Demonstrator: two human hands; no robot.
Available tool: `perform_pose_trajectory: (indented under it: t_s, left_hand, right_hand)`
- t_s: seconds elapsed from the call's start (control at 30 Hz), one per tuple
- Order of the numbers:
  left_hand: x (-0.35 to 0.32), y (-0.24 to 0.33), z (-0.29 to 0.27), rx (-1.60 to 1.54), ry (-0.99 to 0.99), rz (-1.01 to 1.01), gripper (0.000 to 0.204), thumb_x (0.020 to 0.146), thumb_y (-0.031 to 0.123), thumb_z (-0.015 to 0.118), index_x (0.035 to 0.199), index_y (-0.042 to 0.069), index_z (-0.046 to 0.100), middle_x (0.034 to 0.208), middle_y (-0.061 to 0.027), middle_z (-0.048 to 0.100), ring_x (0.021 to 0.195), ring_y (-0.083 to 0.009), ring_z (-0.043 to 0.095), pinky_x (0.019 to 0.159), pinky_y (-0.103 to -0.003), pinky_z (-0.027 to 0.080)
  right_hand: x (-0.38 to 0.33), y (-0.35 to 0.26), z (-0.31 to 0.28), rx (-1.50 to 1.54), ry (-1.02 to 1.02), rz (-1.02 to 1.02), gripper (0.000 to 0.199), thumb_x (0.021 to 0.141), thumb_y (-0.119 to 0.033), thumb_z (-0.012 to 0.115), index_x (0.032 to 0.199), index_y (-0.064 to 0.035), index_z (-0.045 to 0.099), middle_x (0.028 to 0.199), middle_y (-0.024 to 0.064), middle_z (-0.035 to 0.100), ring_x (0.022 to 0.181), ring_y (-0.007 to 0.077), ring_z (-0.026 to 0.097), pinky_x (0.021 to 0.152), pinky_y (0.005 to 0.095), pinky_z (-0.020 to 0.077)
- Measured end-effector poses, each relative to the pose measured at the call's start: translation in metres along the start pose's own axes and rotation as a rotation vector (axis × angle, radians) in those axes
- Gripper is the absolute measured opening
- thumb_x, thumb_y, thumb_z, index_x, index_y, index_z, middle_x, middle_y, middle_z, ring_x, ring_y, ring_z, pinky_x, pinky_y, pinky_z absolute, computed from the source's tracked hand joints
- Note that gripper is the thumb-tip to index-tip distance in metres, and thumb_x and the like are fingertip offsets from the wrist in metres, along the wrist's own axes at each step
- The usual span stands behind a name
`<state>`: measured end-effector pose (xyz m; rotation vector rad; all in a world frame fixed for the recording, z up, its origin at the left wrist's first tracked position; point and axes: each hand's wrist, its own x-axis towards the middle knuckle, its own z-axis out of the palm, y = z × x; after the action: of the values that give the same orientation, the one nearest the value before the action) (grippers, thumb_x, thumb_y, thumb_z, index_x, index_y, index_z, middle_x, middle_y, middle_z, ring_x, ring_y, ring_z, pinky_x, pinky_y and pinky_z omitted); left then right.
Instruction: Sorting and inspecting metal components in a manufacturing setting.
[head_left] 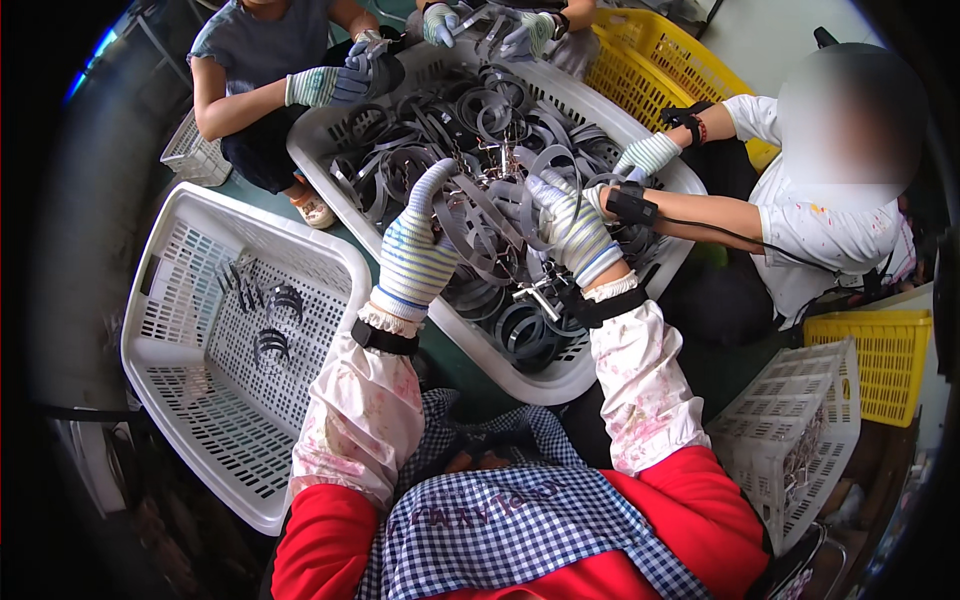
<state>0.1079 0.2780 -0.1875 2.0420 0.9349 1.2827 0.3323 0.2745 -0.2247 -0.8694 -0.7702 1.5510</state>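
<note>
Both my hands wear striped knit gloves and are raised over a large white basket (462, 350) heaped with grey rings. My left hand (415, 245) is closed at the edge of a few grey rings (470, 225), a finger stretched up along them; its other fingertips are partly hidden. Closed on the right side of these rings is my right hand (575, 230). Copper-coloured metal pieces (507, 160) show among the rings between my hands. A silver T-shaped metal piece (540, 297) lies just below my right hand.
At left stands a white basket (350, 262) holding several dark rings (270, 345). Co-workers' gloved hands (328, 87), (648, 155) reach around the heaped basket. Yellow crates (640, 85) stand behind; a tilted white crate (790, 400) and a yellow crate (880, 345) are at right.
</note>
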Motion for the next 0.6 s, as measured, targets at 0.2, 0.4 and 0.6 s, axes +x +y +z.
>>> perform_pose_trajectory:
  t_s: [0.2, 0.4, 0.6]
  left_hand:
    - [-0.003, 0.002, -0.001, 0.091, -0.052, 0.078, 0.05, 0.089, 0.007, 0.062, 0.137, 0.018, 0.051, 0.1, -0.0129, 0.071, 0.087, -0.0258, 0.072, 0.075, -0.033, 0.056]
    - [-0.004, 0.003, -0.001, 0.135, -0.123, 0.06, 0.058, 0.084, 0.009, 0.065, 0.139, 0.021, 0.05, 0.098, -0.0145, 0.071, 0.085, -0.0325, 0.07, 0.071, -0.037, 0.056]
    - [0.0, 0.011, 0.0, 0.168, -0.191, 0.027, 0.06, 0.083, 0.009, 0.066, 0.139, 0.022, 0.05, 0.102, -0.0136, 0.07, 0.085, -0.0319, 0.07, 0.071, -0.037, 0.056]
  right_hand:
    - [-0.011, -0.016, 0.011, 0.096, -0.096, 0.107, 0.045, 0.105, -0.017, 0.044, 0.148, -0.0225, 0.037, 0.133, 0.0166, 0.056, 0.111, 0.0275, 0.062, 0.092, 0.0362, 0.0559]
    - [-0.02, -0.023, 0.041, -0.052, 0.033, 0.026, 0.047, 0.104, -0.013, 0.044, 0.149, -0.0195, 0.035, 0.126, 0.0104, 0.062, 0.102, 0.0138, 0.065, 0.067, 0.0188, 0.0535]
    - [0.002, -0.001, 0.016, -0.55, 0.08, -0.174, 0.064, 0.097, -0.019, 0.055, 0.154, -0.0304, 0.027, 0.101, 0.0112, 0.06, 0.082, 0.0187, 0.058, 0.075, 0.0331, 0.0522]
